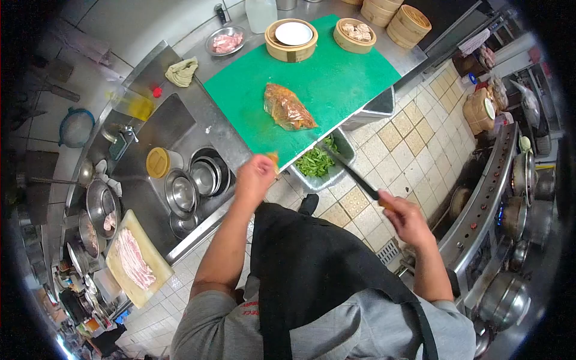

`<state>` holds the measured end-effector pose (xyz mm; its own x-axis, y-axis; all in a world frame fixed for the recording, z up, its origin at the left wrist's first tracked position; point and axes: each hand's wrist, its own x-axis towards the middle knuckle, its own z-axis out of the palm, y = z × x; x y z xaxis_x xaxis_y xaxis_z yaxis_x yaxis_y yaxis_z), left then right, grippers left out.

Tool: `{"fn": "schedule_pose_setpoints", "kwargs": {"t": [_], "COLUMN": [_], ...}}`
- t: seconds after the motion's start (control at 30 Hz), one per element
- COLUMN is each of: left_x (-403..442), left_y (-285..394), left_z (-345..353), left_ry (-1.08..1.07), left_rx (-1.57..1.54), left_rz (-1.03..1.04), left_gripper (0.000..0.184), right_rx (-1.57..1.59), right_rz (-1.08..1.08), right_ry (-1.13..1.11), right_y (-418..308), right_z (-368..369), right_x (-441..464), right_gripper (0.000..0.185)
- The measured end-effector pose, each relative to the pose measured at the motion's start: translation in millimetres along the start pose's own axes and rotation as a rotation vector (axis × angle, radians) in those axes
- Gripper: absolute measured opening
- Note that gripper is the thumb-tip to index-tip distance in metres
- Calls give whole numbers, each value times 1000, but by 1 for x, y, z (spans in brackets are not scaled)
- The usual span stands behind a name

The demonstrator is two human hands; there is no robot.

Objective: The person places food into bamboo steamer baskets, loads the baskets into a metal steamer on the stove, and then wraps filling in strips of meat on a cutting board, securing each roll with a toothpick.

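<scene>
1. The left hand is near the close corner of the green cutting board. Its fingers are curled together and pinch a small yellowish piece, which I cannot identify exactly.
2. The right hand is well apart from the left one. Its fingers are closed around the handle of a knife, and the dark blade points toward the edge of the board.
3. The plastic-wrapped orange-brown parcel lies on the green cutting board, around its middle, and neither hand touches it. The clear wrapping shines, so its content is difficult to name.
4. Below this edge stands a plastic container with cut green leaves. In this view the blade passes in front of its rim.
5. At the far side of the board are a bamboo steamer with a white plate and a second, smaller steamer with dumpling-like pieces.
6. Beside them, to the left, a metal bowl contains raw pink meat.
</scene>
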<state>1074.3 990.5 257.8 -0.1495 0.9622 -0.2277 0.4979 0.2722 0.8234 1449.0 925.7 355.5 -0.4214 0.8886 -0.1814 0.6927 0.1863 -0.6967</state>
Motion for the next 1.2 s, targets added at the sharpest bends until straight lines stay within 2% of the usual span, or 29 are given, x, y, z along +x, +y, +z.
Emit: {"fn": "schedule_pose_setpoints", "kwargs": {"t": [0.07,0.17,0.23,0.27,0.33,0.37,0.43,0.5,0.53,0.6,0.63,0.67,0.7,0.73,0.8,0.83,0.93,0.97,1.03,1.07,1.1,1.2], "left_x": [-13,-2,20,25,31,37,57,87,111,154,167,177,183,183,172,166,156,162,170,175,184,222], "left_y": [-9,-4,-4,1,21,24,23,44,42,35,34,34,35,38,46,46,47,46,42,51,68,124], "left_z": [35,89,110,106,93,83,53,13,6,-3,-4,-5,-4,-2,6,11,26,31,44,46,45,37], "left_ry": [-104,-175,-80,-74,-60,-63,-71,62,64,331,335,187,40,46,-89,-82,110,123,57,72,124,258], "left_rx": [-96,-83,49,48,-255,-255,-337,-123,-127,275,270,280,288,282,205,207,118,116,-478,-476,-600,-930], "left_rz": [87,148,317,320,306,307,134,213,216,599,602,541,476,473,229,229,3,-2,-176,-185,-158,41], "left_gripper": [14,16,17,17,15,15,19,28,28,41,41,46,50,50,50,50,52,52,48,48,47,47], "right_rx": [70,-21,-126,-216,-307,-360,-423,-445,-449,-669,-494,-444,-339,-269,-187,-186,269,267,335,431,437,199], "right_rz": [24,122,158,107,58,26,-7,-94,-95,-260,-241,-287,-136,-141,-89,-96,-127,-138,-171,-182,-190,-478], "right_ry": [238,233,208,222,236,229,223,214,216,356,304,297,183,113,102,102,112,103,30,6,-5,133], "right_y": [2,13,9,16,26,29,36,43,43,40,43,35,9,-6,-24,-24,-6,-1,10,7,5,-3], "right_z": [-9,-24,-29,-26,-21,-19,-16,-11,-9,4,19,36,50,62,84,88,88,79,58,41,21,-42], "right_x": [-5,17,51,67,104,124,164,204,221,248,257,256,251,253,259,264,283,289,305,312,324,372], "right_gripper": [54,54,53,52,51,50,49,48,48,51,56,65,76,87,89,89,80,80,72,69,69,67]}}
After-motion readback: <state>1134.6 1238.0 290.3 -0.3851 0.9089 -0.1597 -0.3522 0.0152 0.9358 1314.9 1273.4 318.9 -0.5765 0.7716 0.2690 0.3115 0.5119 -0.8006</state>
